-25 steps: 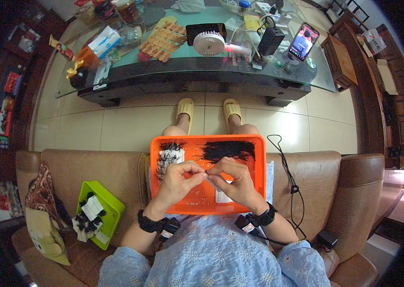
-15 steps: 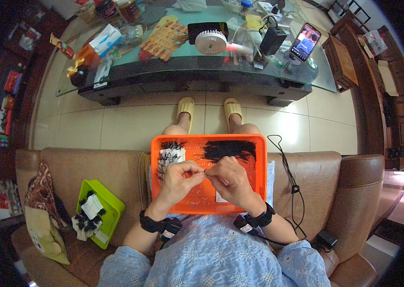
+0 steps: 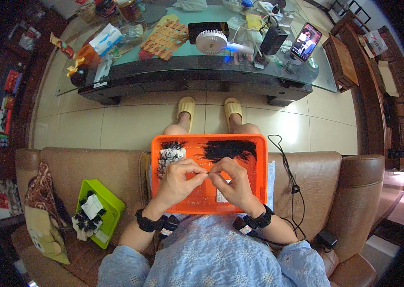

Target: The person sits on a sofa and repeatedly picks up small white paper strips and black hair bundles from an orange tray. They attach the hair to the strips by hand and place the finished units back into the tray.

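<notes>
On my lap lies a shallow orange tray (image 3: 193,203). Over its middle, my left hand (image 3: 177,181) and my right hand (image 3: 236,184) meet fingertip to fingertip, each pinched closed. What lies between the fingertips is too small to make out. Beyond my right hand, a dense bundle of black strands (image 3: 228,149) rests in the tray's far right corner. More black strands (image 3: 164,165), short and loose, surround a white paper (image 3: 172,153) at the far left. A white label (image 3: 221,193) is partly covered by my right hand, and tiny pale bits dot the tray floor.
To my left on the brown sofa (image 3: 92,165) stands a green tray (image 3: 112,210) with black tufts and white paper. A black cable (image 3: 285,162) hangs over the sofa at right. Ahead is a glass table (image 3: 173,67) bearing a small fan (image 3: 211,42) and a propped phone (image 3: 306,42).
My right hand has shifted slightly right and turned, with its fingers more bent. My left hand stays nearly in place, still pinching. The fan's handle glows blue instead of red.
</notes>
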A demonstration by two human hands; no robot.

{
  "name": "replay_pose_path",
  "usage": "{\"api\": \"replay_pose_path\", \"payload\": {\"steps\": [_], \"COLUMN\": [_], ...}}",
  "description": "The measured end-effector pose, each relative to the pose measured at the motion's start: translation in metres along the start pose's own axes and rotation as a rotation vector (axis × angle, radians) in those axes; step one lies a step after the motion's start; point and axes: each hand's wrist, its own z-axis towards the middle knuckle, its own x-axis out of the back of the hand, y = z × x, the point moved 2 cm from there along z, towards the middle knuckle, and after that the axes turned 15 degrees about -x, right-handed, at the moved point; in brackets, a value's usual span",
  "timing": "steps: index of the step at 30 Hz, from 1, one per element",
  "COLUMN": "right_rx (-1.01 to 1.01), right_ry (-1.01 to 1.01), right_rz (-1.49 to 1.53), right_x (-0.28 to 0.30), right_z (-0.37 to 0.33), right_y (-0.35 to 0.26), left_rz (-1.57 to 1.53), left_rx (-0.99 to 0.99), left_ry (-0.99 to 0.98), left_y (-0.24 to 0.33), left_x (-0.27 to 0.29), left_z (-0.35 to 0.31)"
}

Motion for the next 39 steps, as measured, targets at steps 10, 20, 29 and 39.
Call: {"api": "replay_pose_path", "payload": {"steps": [10, 20, 29, 39], "right_rx": [-0.596, -0.639, -0.442, 0.311], "right_ry": [-0.365, -0.426, -0.257, 0.324], "right_rz": [0.903, 0.958, 0.76, -0.157], "right_x": [-0.005, -0.009, -0.005, -0.008], "right_z": [-0.003, -0.006, -0.006, -0.01], "right_y": [0.01, 0.012, 0.002, -0.017], "left_rz": [-0.462, -0.441, -0.174, -0.396], "left_rx": [0.253, 0.115, -0.002, 0.218], "left_ry": [0.144, 0.092, 0.03, 0.31], "left_y": [-0.019, -0.022, -0.002, 0.005], "left_x": [-0.009, -0.009, -0.002, -0.028], "left_z": [-0.012, -0.009, 0.0, -0.007]}}
